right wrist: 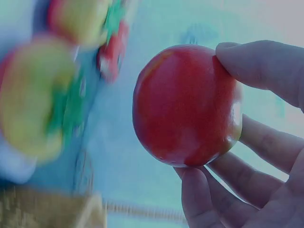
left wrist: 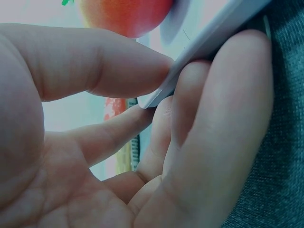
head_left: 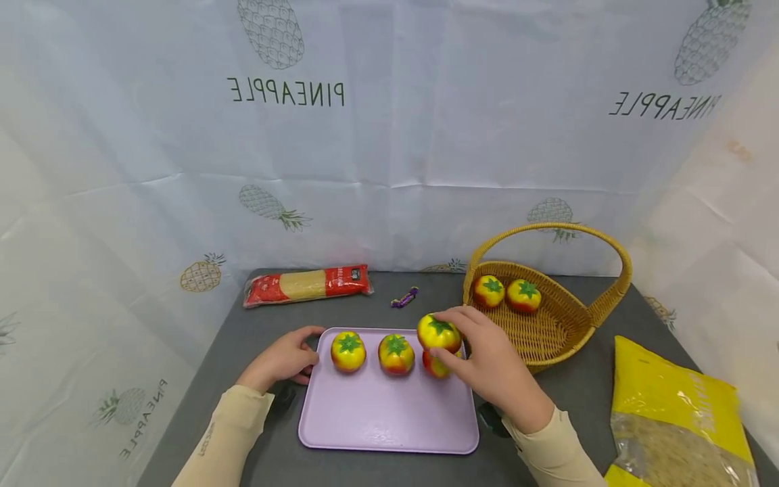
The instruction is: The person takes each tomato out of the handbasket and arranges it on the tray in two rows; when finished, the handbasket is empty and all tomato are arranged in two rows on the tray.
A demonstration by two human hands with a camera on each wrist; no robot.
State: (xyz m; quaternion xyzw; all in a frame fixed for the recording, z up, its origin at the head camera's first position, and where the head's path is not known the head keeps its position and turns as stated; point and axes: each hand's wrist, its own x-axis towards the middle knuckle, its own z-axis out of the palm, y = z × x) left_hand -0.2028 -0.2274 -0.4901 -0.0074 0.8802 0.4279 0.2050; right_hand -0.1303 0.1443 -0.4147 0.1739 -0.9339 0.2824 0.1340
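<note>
My right hand (head_left: 494, 355) holds a yellow-and-red persimmon (head_left: 433, 331) with a green calyx between thumb and fingers. In the right wrist view its red underside (right wrist: 185, 107) faces the camera. Another persimmon (head_left: 430, 365) is partly hidden below it, at the tray's right end. Two more, a left persimmon (head_left: 348, 353) and a middle persimmon (head_left: 395, 355), sit along the far side of the lilac tray (head_left: 389, 419). At the tray's upper left corner, my left hand (head_left: 286, 358) pinches the rim (left wrist: 190, 54), thumb over it and fingers against its outer side.
A wicker basket (head_left: 572, 291) with a tall handle stands at the back right, two persimmons inside. Behind the tray lie a red noodle packet (head_left: 307, 285) and a small purple-wrapped sweet (head_left: 404, 297). A yellow bag (head_left: 675, 385) lies at the right front.
</note>
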